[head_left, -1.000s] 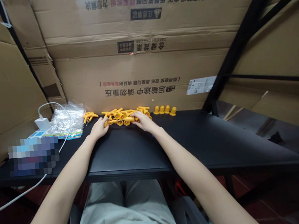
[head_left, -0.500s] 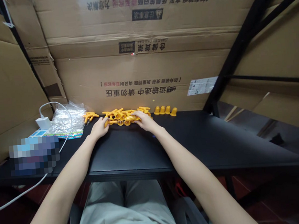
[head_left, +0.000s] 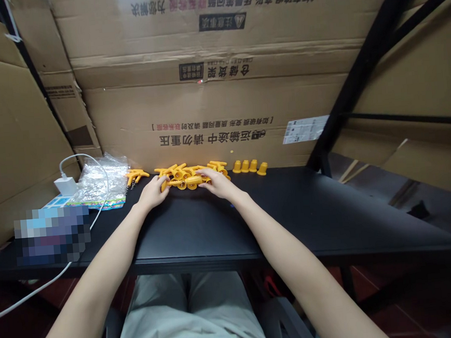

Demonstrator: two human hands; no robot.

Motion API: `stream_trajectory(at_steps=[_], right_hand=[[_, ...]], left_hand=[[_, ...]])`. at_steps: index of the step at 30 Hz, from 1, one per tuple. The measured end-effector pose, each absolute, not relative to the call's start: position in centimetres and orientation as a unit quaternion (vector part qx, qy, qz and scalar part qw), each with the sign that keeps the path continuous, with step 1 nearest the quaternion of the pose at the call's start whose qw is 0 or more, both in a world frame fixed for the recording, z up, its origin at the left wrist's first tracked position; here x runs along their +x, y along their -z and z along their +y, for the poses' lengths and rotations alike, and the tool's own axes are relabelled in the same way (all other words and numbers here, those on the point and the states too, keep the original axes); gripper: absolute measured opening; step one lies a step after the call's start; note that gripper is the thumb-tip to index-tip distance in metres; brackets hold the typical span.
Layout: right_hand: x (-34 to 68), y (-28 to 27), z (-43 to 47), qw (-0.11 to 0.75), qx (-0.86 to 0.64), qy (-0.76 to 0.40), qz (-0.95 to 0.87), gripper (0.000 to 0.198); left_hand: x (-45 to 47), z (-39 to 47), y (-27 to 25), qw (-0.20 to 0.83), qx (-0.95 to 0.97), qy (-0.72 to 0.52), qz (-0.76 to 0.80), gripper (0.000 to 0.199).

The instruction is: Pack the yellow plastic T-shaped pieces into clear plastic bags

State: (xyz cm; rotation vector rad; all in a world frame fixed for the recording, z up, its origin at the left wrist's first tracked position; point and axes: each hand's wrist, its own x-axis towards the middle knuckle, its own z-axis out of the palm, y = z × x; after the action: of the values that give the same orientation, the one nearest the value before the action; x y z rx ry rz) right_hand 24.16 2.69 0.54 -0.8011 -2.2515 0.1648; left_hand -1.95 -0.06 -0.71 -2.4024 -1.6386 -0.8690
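Note:
My left hand (head_left: 155, 192) is closed on the T-shaped handle of a yellow corkscrew (head_left: 177, 183), which lies sideways with its shaft toward the right. In my right hand (head_left: 214, 183), fingers are closed on a yellow plastic sleeve (head_left: 193, 180), its end close against the corkscrew. The metal spiral between them is hardly visible, and I cannot tell how deep it sits in the sleeve. Right behind both hands lies a pile of yellow corkscrew parts (head_left: 179, 170), some with round open ends facing me.
Several yellow sleeves (head_left: 244, 166) stand in a row at the right. Loose corkscrew handles with metal spirals (head_left: 137, 174) lie left, beside a clear plastic bag (head_left: 97, 181). A white charger (head_left: 66, 185) with its cable is farther left. Cardboard (head_left: 212, 102) walls the black table's (head_left: 199, 228) back.
My left hand has moved slightly right with the corkscrew, closing the gap to the sleeve. The spiral that showed between them is now mostly out of sight. My right hand has barely moved.

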Motion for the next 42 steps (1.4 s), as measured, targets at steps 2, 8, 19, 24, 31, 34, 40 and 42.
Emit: stream_trajectory(at_steps=[2,8,19,24,31,34,40,42], right_hand=[[24.0,-0.6,2.5,0.369,-0.319,-0.074,-0.87,0.043],[24.4,-0.7,2.6,0.375,-0.347,-0.079,-0.856,0.038],[24.6,-0.5,3.0,0.396,-0.334,-0.126,-0.846,0.031],[23.9,0.0,3.1,0.436,-0.334,-0.231,-0.803,0.025],[23.2,0.2,2.9,0.444,-0.391,-0.262,-0.763,0.024],[23.1,0.2,2.8,0.426,-0.387,-0.291,-0.764,0.024],[23.5,0.0,2.7,0.408,-0.359,-0.364,-0.756,0.037],[23.4,-0.3,2.4,0.401,-0.368,-0.377,-0.749,0.035]], left_hand=[[-1.5,0.0,0.6,0.051,-0.796,0.29,-0.528,0.029],[-0.1,0.3,-1.5,0.036,-0.809,0.268,-0.522,0.024],[0.5,1.0,-0.8,-0.001,-0.777,0.279,-0.565,0.026],[0.4,0.5,0.3,0.024,-0.773,0.303,-0.557,0.026],[0.5,0.2,0.2,0.028,-0.763,0.324,-0.559,0.025],[0.3,0.1,0.2,0.029,-0.757,0.326,-0.566,0.025],[-0.1,0.1,0.2,0.03,-0.76,0.334,-0.558,0.024],[0.0,0.0,0.3,0.033,-0.764,0.339,-0.548,0.025]])
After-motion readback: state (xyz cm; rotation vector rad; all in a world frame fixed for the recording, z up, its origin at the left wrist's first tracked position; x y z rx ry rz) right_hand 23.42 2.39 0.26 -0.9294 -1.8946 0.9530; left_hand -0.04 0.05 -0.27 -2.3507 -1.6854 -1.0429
